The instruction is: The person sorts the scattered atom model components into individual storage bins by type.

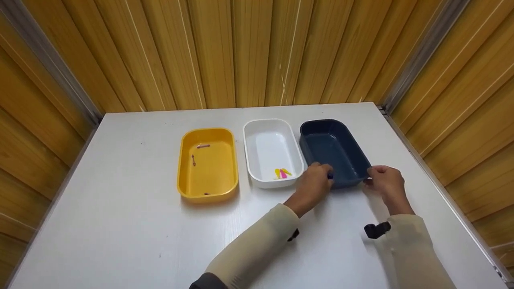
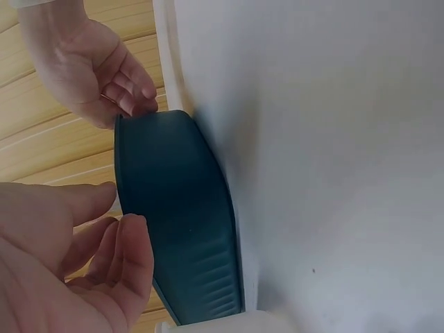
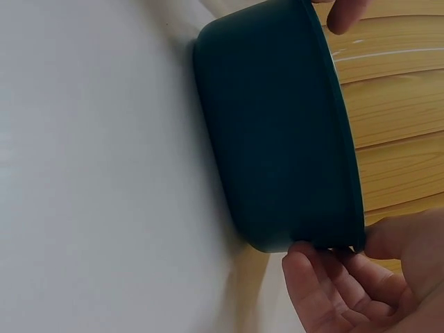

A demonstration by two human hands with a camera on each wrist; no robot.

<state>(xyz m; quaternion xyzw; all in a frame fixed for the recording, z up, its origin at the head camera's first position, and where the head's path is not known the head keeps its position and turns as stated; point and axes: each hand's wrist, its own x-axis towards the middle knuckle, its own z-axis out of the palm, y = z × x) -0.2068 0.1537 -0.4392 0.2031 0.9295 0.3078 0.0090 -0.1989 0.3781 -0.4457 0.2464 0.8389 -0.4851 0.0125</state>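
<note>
A dark blue tray (image 1: 335,150) sits at the right of the row on the white table. At its front right corner, my right hand (image 1: 387,184) pinches the rim, the thumb over the edge and the fingers against the outer wall (image 3: 277,125). My left hand (image 1: 313,186) holds the front rim near the left corner with curled fingers, seen close in the left wrist view. A small bit of brighter blue shows beside those fingertips; I cannot tell whether it is rim or a separate thing. The tray's front left corner is hidden behind that hand.
A white tray (image 1: 295,170) stands close left of the blue one, holding small yellow and pink pieces (image 1: 283,174). Farther left, a yellow tray (image 1: 209,176) contains small purplish pieces (image 1: 203,146). Wood-patterned panels (image 1: 249,52) enclose the white table (image 1: 132,208) at the back and sides.
</note>
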